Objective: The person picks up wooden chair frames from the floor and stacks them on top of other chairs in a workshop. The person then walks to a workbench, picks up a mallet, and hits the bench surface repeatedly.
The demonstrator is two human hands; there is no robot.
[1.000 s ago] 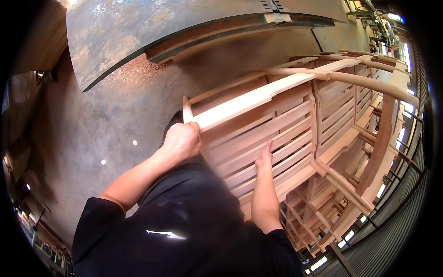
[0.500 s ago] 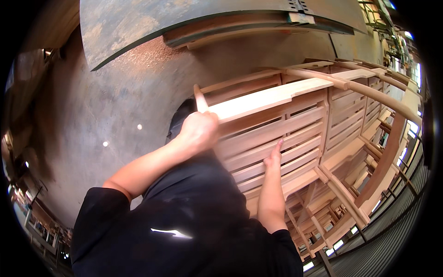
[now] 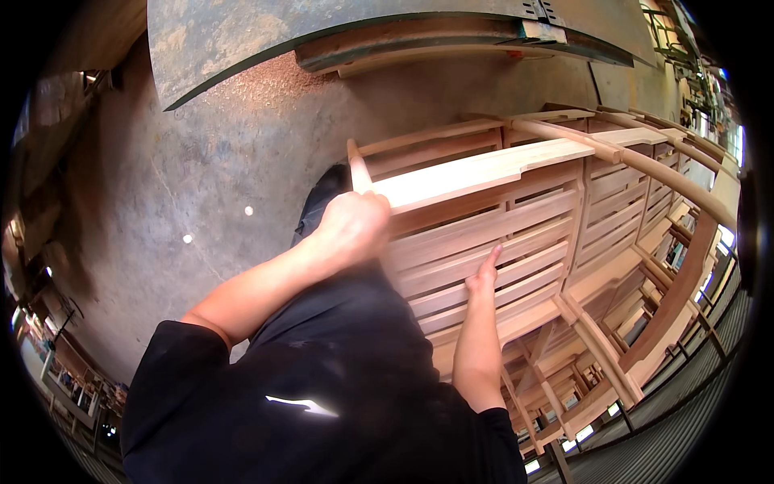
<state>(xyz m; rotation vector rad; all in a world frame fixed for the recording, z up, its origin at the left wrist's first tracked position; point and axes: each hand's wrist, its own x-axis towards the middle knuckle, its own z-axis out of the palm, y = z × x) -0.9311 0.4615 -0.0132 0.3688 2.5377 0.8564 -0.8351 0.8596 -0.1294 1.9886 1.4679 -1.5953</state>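
Note:
An unpainted wooden chair (image 3: 459, 181) with a slatted panel lies tilted against my lap, a pale flat rail along its upper side. My left hand (image 3: 355, 223) is closed in a fist around the rounded wooden post (image 3: 359, 169) at the near left corner of this chair. Lower down, my right hand (image 3: 482, 278) grips the slats (image 3: 524, 270). Its thumb lies extended along them, while the other fingers are hidden from view, apparently tucked behind the wood.
More wooden chairs (image 3: 613, 189) with slats and rounded rails stand close on the right. A large metal sheet (image 3: 339, 16) lies across the top, with wood beams (image 3: 403, 50) under it. Sawdust (image 3: 262, 85) is scattered on the concrete floor (image 3: 137, 218).
The whole view has shifted slightly, so the chairs sit a little farther right and the metal sheet higher. Both hands keep the same places on the chair.

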